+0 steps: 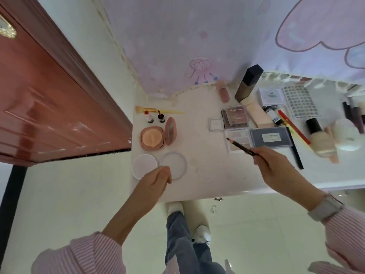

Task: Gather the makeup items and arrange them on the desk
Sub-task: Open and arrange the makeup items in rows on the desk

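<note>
I stand over the white desk (207, 175), my right hand (276, 165) pinching the end of a dark pencil (240, 146) between fingers and thumb, its tip pointing up and left over a pale eyeshadow palette (237, 139). My left hand (156, 180) hovers over the desk's near left corner with the fingers curled loosely inward and gripping nothing; it overlaps the near edges of two round white pads (144, 165).

Beyond the pads lies an open pink compact (156, 136), its peach puff showing and its mirrored lid tilted up on the right. Just behind it stand two small open lipsticks (155, 116), and behind those a yellow-handled brush (160, 110) lies crosswise.

To the right the makeup is crowded together. A small clear square case (216, 124) touches a brown palette (235, 115). A grey flat case (271, 137) with a white label lies beside the pale palette. A tall dark bottle (247, 84) leans at the back, with a pink tube (223, 91) to its left. A red pencil (292, 125) runs diagonally, and a sticker sheet (300, 101) lies further right. A cream foundation bottle (320, 139) with a dark cap lies near the right edge. A lilac cartoon curtain (197, 36) hangs behind the desk, and a red-brown door (49, 95) stands at left.
</note>
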Motion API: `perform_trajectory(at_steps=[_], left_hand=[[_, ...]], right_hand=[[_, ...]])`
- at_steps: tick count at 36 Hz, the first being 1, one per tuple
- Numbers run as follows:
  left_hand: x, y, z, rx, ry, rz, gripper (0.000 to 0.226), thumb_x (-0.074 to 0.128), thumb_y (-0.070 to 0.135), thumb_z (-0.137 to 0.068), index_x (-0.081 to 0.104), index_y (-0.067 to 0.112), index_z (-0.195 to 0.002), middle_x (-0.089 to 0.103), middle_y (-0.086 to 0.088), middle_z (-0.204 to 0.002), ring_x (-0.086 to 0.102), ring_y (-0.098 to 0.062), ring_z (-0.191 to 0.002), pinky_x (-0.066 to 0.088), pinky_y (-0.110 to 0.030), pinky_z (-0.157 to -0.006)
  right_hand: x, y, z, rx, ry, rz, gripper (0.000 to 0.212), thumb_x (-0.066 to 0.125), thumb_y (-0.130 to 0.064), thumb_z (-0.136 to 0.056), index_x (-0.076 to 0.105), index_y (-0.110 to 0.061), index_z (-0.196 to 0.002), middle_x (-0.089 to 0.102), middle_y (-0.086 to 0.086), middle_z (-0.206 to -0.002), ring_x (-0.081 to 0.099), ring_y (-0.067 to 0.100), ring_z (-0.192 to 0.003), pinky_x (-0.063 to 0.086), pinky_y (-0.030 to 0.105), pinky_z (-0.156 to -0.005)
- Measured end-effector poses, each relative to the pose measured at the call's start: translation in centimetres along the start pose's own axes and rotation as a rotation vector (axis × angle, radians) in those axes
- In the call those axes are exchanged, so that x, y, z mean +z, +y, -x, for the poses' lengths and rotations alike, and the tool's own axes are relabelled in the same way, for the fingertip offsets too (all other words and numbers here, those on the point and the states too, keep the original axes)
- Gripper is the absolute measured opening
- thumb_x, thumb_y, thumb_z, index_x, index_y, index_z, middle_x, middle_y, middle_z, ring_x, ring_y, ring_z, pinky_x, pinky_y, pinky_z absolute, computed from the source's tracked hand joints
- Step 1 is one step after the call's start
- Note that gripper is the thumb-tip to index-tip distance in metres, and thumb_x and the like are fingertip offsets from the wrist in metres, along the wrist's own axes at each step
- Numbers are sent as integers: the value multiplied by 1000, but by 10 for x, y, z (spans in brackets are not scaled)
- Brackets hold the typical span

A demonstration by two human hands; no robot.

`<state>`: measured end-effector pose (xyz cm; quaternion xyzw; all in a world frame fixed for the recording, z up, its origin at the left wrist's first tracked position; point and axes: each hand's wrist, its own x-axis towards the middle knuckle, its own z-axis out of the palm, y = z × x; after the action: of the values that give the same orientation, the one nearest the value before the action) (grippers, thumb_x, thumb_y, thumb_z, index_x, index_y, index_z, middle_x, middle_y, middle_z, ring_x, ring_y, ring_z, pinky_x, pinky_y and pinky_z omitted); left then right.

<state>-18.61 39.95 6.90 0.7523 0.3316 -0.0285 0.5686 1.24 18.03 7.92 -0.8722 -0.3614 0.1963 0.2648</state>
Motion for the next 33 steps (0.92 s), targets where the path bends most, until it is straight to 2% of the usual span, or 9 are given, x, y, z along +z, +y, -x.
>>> perform_trajectory(at_steps=[6, 11, 14, 19, 22, 25, 27, 30, 33], left_hand=[[43, 21, -28, -124, 66, 231, 22, 29, 6, -96, 48, 17, -94, 43, 2, -61, 36, -9, -49, 30, -12, -42], [64, 27, -44, -131, 150, 209, 18, 30, 21, -101, 48, 18, -101, 61, 2, -75, 50, -8, -52, 36, -10, -47], [65, 25, -54, -168, 237, 172, 17, 35, 23, -99, 51, 17, -97, 66, 4, -77, 50, -9, -52, 39, -19, -53], [64, 23, -63, -163, 357, 50, 29, 43, 27, -96, 58, 15, -75, 61, 3, -66, 51, -10, -60, 44, -28, -64], [69, 24, -68, -142, 401, -31, 33, 44, 26, -95, 53, 11, -67, 53, -4, -63, 43, -11, -56, 32, -14, -49], [76, 26, -74, -149, 423, -52, 38, 42, 21, -95, 39, 12, -58, 42, 1, -55, 35, -10, -50, 29, -17, -44], [80, 26, -80, -177, 425, -85, 32, 39, 20, -95, 46, 13, -66, 49, 1, -62, 45, -14, -57, 32, -21, -49], [82, 25, -88, -222, 417, -120, 18, 36, 19, -95, 53, 11, -94, 61, -5, -80, 57, -22, -72, 42, -31, -58], [82, 24, -92, -269, 383, -162, 14, 38, 21, -93, 49, 12, -96, 66, -10, -88, 62, -26, -80, 51, -38, -67]], right_hand=[[49, -25, -38, 191, -76, -270, 45, 41, 0, -92, 42, -15, -134, 53, -1, -96, 58, 13, -68, 46, 13, -57], [74, -43, -72, 199, 7, -278, 32, 46, -6, -92, 45, -14, -123, 58, 0, -86, 66, 20, -70, 52, 27, -63], [83, -46, -89, 208, 43, -184, 30, 46, -9, -91, 48, -12, -121, 66, 10, -97, 64, 28, -83, 53, 39, -75], [87, -47, -101, 210, 147, -76, 30, 48, -15, -91, 52, -8, -120, 66, 11, -101, 59, 27, -96, 48, 35, -81], [86, -45, -94, 212, 185, -75, 29, 46, -13, -92, 54, -8, -119, 62, 11, -111, 57, 26, -100, 45, 33, -84], [87, -40, -74, 154, 192, -86, 27, 44, -12, -93, 56, -9, -117, 60, 8, -112, 57, 21, -98, 45, 29, -85], [91, -36, -58, 97, 112, -61, 27, 45, -14, -94, 56, -10, -118, 58, 5, -110, 54, 18, -98, 42, 26, -86], [99, -30, -40, 46, 20, 3, 28, 48, -19, -93, 56, -9, -117, 56, 4, -107, 51, 20, -99, 41, 27, -90], [103, -28, -34, 25, -24, 62, 30, 50, -25, -92, 56, -11, -118, 55, 4, -107, 50, 21, -98, 36, 27, -89]])
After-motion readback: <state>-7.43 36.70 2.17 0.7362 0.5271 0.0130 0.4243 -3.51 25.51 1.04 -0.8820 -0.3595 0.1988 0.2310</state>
